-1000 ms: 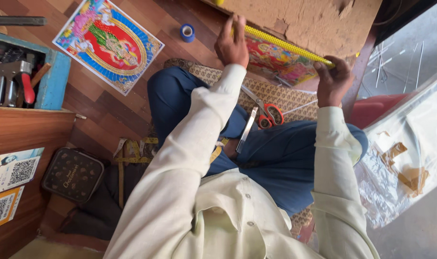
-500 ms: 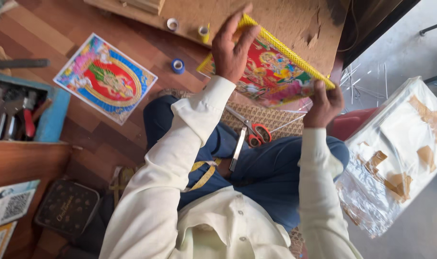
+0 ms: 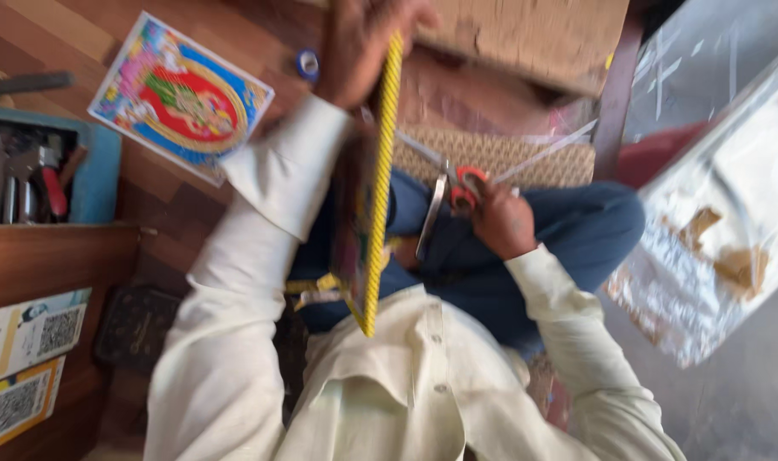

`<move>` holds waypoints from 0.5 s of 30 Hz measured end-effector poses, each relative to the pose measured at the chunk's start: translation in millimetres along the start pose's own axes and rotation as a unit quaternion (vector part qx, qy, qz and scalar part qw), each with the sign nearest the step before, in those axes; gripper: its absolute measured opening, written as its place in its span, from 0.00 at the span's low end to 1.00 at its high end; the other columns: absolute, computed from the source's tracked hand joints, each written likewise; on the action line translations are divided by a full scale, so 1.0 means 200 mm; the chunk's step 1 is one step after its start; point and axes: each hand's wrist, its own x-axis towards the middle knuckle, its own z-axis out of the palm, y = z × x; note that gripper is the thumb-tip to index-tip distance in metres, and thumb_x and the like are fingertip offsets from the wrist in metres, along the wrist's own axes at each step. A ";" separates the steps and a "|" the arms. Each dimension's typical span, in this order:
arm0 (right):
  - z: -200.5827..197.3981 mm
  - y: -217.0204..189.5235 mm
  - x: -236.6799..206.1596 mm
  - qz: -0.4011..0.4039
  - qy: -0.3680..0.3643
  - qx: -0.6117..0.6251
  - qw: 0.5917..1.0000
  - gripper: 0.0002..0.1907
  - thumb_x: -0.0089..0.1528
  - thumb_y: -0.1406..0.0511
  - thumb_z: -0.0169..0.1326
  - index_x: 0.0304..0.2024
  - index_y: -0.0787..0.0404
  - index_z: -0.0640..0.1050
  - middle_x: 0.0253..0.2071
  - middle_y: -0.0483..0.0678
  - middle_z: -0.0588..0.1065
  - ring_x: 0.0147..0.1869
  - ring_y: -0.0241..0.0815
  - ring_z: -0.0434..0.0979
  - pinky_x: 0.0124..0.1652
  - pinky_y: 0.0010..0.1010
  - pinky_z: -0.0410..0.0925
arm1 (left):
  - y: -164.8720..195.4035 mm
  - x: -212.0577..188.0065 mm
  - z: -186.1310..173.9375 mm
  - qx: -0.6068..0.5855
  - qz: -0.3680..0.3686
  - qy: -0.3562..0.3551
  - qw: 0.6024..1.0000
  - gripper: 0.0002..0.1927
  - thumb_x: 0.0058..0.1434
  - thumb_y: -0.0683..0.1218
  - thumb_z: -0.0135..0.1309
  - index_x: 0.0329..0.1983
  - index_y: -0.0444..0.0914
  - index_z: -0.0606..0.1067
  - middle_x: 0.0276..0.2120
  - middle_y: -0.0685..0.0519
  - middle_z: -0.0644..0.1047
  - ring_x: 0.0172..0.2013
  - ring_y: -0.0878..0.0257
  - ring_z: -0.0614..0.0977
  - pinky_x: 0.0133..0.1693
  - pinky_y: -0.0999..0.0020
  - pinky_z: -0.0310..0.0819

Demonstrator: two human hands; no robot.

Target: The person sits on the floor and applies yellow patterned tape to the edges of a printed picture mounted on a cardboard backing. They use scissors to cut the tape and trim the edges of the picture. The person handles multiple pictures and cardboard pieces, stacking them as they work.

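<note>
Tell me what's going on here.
A person sits cross-legged on a wood floor. The left hand holds a yellow-edged picture on edge over the lap. The right hand rests on red-handled scissors on the lap. Another picture lies on the floor, beside a tray of tools.

One head-worn view – looking steeply down, close over lap [image 3: 525,230] and floor [image 3: 175,213].

Left hand [image 3: 363,38] on yellow-edged picture [image 3: 373,196], right hand [image 3: 501,224] at scissors [image 3: 457,192]

Glossy paper print [image 3: 180,100], wooden floor [image 3: 163,201]
</note>
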 end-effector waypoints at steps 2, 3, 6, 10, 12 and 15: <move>0.16 0.08 0.05 0.030 -0.097 -0.135 0.986 0.20 0.63 0.55 0.58 0.50 0.61 0.76 0.30 0.60 0.78 0.32 0.59 0.81 0.30 0.49 0.72 | -0.01 -0.05 0.04 0.003 0.016 -0.039 0.999 0.17 0.67 0.50 0.58 0.54 0.36 0.78 0.29 0.58 0.75 0.29 0.70 0.72 0.31 0.70 0.64; 0.23 0.11 0.08 0.013 -0.058 -0.113 0.992 0.18 0.63 0.56 0.58 0.48 0.62 0.74 0.31 0.60 0.78 0.32 0.60 0.81 0.30 0.49 0.72 | -0.02 -0.07 0.05 0.033 0.049 -0.054 0.997 0.20 0.65 0.50 0.60 0.56 0.36 0.76 0.31 0.58 0.74 0.31 0.70 0.73 0.35 0.71 0.65; 0.40 0.19 0.11 -0.003 -0.011 -0.076 0.997 0.16 0.63 0.59 0.58 0.44 0.63 0.70 0.31 0.60 0.78 0.32 0.60 0.80 0.29 0.50 0.72 | -0.03 -0.17 0.06 0.078 0.080 -0.084 0.990 0.26 0.61 0.51 0.64 0.58 0.38 0.71 0.36 0.58 0.72 0.37 0.69 0.74 0.42 0.72 0.69; 0.43 0.24 0.20 0.038 -0.034 -0.043 0.998 0.19 0.58 0.59 0.61 0.43 0.61 0.70 0.31 0.59 0.79 0.32 0.60 0.80 0.30 0.49 0.70 | 0.00 -0.24 0.05 0.053 0.025 -0.099 0.993 0.21 0.61 0.52 0.65 0.51 0.39 0.71 0.37 0.57 0.71 0.39 0.68 0.73 0.43 0.72 0.70; 0.38 0.27 0.24 0.142 -0.090 0.154 0.974 0.21 0.55 0.61 0.61 0.46 0.61 0.70 0.31 0.57 0.79 0.31 0.56 0.81 0.27 0.44 0.67 | 0.01 -0.26 0.06 0.046 0.011 -0.103 0.994 0.20 0.61 0.52 0.65 0.49 0.39 0.71 0.38 0.57 0.70 0.40 0.68 0.73 0.44 0.72 0.70; 0.20 0.25 0.25 0.291 -0.199 0.531 0.771 0.23 0.59 0.62 0.59 0.54 0.64 0.69 0.31 0.53 0.78 0.27 0.46 0.82 0.19 0.33 0.62 | 0.01 -0.31 0.08 0.046 -0.001 -0.091 0.995 0.22 0.60 0.53 0.65 0.50 0.39 0.72 0.37 0.58 0.70 0.40 0.69 0.73 0.43 0.73 0.70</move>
